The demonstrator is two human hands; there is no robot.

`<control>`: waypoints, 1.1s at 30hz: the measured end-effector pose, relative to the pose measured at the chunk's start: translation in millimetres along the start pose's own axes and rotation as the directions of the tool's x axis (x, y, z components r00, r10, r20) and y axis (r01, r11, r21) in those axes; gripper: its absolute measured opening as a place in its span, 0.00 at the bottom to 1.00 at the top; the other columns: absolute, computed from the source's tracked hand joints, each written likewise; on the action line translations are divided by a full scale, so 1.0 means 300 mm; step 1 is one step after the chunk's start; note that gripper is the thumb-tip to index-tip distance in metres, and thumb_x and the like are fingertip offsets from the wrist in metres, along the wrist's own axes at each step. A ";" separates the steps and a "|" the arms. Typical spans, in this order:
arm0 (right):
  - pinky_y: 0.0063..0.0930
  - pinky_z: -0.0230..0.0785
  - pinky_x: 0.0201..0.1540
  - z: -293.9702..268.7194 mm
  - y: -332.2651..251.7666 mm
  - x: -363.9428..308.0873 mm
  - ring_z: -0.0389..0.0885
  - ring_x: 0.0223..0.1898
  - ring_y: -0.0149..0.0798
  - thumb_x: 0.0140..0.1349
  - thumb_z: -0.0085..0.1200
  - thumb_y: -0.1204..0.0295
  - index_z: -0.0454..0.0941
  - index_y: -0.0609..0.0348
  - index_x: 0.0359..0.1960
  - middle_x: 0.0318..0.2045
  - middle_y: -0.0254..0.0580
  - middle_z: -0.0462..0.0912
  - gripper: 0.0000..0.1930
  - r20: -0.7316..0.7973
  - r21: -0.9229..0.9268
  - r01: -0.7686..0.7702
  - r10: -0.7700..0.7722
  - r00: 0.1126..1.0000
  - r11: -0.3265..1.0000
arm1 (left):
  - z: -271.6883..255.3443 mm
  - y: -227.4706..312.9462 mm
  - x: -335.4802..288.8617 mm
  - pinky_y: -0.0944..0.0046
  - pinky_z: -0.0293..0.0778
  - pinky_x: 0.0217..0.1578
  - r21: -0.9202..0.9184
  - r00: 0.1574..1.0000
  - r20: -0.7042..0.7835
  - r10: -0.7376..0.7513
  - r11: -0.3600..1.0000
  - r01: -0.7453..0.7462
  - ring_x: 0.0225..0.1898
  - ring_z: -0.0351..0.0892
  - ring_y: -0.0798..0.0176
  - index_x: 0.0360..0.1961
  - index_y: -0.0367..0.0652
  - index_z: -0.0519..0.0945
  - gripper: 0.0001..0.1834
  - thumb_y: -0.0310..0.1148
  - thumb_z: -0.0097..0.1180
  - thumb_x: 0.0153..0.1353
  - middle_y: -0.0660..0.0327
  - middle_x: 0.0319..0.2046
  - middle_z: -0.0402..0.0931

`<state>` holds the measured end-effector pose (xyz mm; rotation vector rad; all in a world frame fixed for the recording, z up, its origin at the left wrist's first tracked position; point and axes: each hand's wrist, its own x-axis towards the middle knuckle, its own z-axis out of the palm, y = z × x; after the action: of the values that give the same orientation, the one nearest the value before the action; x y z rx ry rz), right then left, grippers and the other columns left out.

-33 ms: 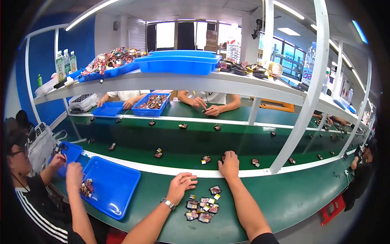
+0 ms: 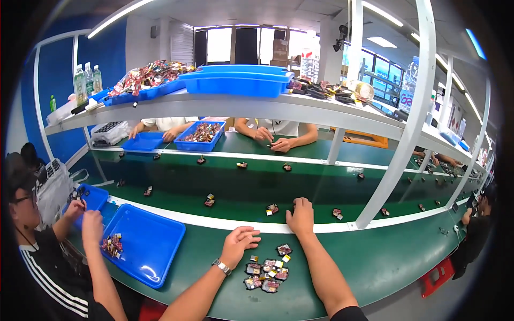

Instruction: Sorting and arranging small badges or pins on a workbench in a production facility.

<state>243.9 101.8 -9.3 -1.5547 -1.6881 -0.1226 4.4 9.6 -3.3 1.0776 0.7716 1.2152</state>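
My left hand (image 2: 239, 247), with a metal watch at its wrist, hovers over the green bench left of a cluster of small circuit-board assemblies (image 2: 269, 272). Its fingers are loosely bent and apart, with nothing in them. These assemblies have dark casings, reddish boards and yellow-white tabs. Beyond them, my right hand (image 2: 301, 215) reaches over the white rail (image 2: 251, 227) to the edge of the green conveyor belt (image 2: 241, 187). Its fingers are together and curled downward, and whatever lies under the fingertips is hidden. Nearest to it on the belt is another small assembly (image 2: 272, 209).
A co-worker at the left works beside a large blue tray (image 2: 155, 241) holding a small heap of boards. Across the belt, other people handle parts near a filled blue bin (image 2: 201, 136). A loaded shelf (image 2: 225, 108) and its slanted white post (image 2: 393, 123) stand over the belt.
A small dark piece seen at my right fingertips no longer shows; my right hand has shifted very slightly left. The co-worker's hand at the left has moved a little.
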 end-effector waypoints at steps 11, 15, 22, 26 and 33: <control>0.49 0.68 0.46 0.136 -0.172 0.018 0.75 0.44 0.56 0.50 0.64 0.57 0.69 0.65 0.40 0.40 0.55 0.77 0.25 0.111 -0.267 -0.150 0.185 0.976 0.952 | -0.022 -0.036 0.020 0.63 0.79 0.44 0.059 0.999 0.051 0.005 0.998 -0.008 0.44 0.82 0.57 0.52 0.31 0.69 0.14 0.25 0.47 0.67 0.47 0.48 0.78; 0.45 0.71 0.42 0.142 -0.058 0.029 0.79 0.37 0.52 0.48 0.63 0.68 0.69 0.65 0.42 0.35 0.51 0.80 0.22 0.050 0.001 -0.059 0.059 0.997 0.998 | -0.017 -0.043 0.021 0.64 0.79 0.43 -0.007 0.998 0.068 0.008 1.000 -0.008 0.44 0.82 0.58 0.52 0.33 0.70 0.13 0.25 0.47 0.67 0.47 0.48 0.78; 0.34 0.72 0.52 -0.219 -0.235 -0.119 0.81 0.47 0.43 0.49 0.66 0.73 0.65 0.63 0.52 0.44 0.48 0.80 0.29 0.405 0.541 0.042 -0.305 0.862 0.840 | -0.038 0.002 0.012 0.67 0.76 0.38 -0.041 0.983 0.114 -0.146 0.988 0.151 0.36 0.77 0.65 0.56 0.35 0.70 0.17 0.33 0.42 0.71 0.55 0.44 0.77; 0.37 0.69 0.56 -0.272 -0.291 -0.200 0.75 0.53 0.51 0.51 0.63 0.73 0.68 0.63 0.55 0.49 0.52 0.76 0.29 0.436 0.527 0.220 -0.484 0.759 0.821 | -0.070 -0.009 0.019 0.68 0.74 0.38 0.065 0.901 0.329 -0.284 0.958 0.278 0.33 0.75 0.69 0.60 0.36 0.70 0.21 0.37 0.42 0.73 0.60 0.42 0.76; 0.35 0.72 0.51 -0.243 -0.294 -0.237 0.75 0.50 0.46 0.52 0.62 0.74 0.76 0.56 0.44 0.48 0.43 0.77 0.16 0.115 0.399 0.515 -0.599 0.793 0.759 | -0.046 0.013 -0.004 0.66 0.78 0.44 0.020 0.917 0.326 -0.231 0.971 0.238 0.42 0.79 0.65 0.64 0.37 0.65 0.22 0.30 0.45 0.70 0.56 0.48 0.75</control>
<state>196.2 -16.4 34.3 -0.7783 -2.1935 0.0601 -9.9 11.6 -4.2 1.1003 0.6089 0.8115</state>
